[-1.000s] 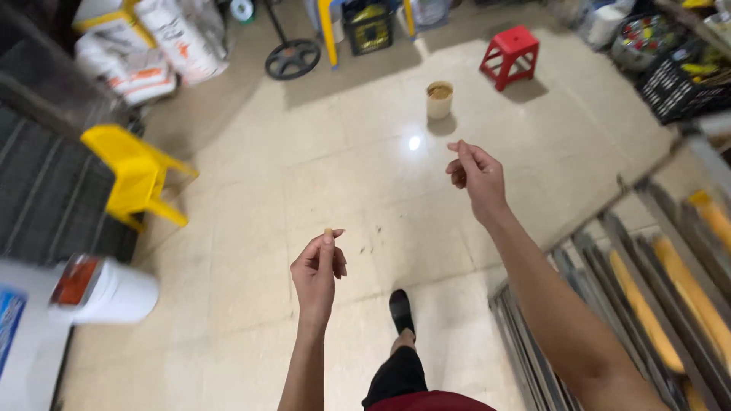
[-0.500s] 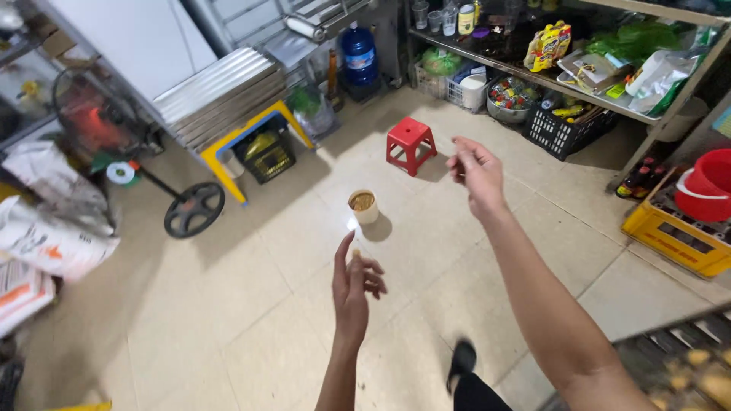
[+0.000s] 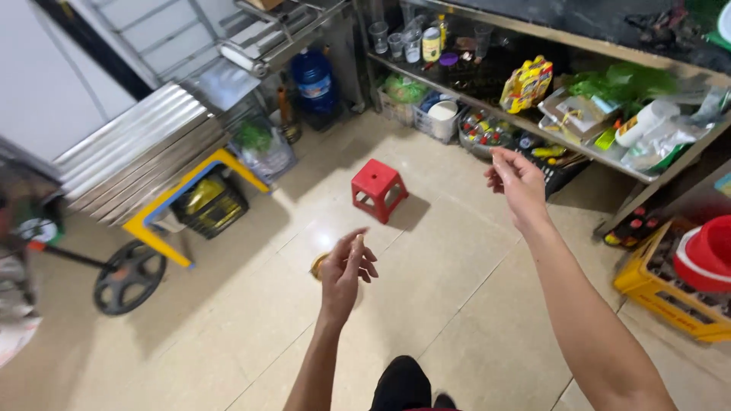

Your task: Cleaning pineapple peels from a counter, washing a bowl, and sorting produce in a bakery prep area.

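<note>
Pinching something small in left hand [image 3: 344,268] grip | right hand [image 3: 518,181] grip pinched, contents unclear | cup [image 3: 318,266] just beyond left grip | aim steadily.

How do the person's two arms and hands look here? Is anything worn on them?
Both forearms are bare, with no sleeves in view. The left hand and the right hand wear no gloves. No watch, ring or bracelet shows on either wrist or on the fingers.

red plastic stool [image 3: 378,188] on tiled floor | blue water jug [image 3: 314,79] by shelf | yellow crate [image 3: 664,293], red bucket [image 3: 708,253] far right | black wheel [image 3: 129,277] left
</note>
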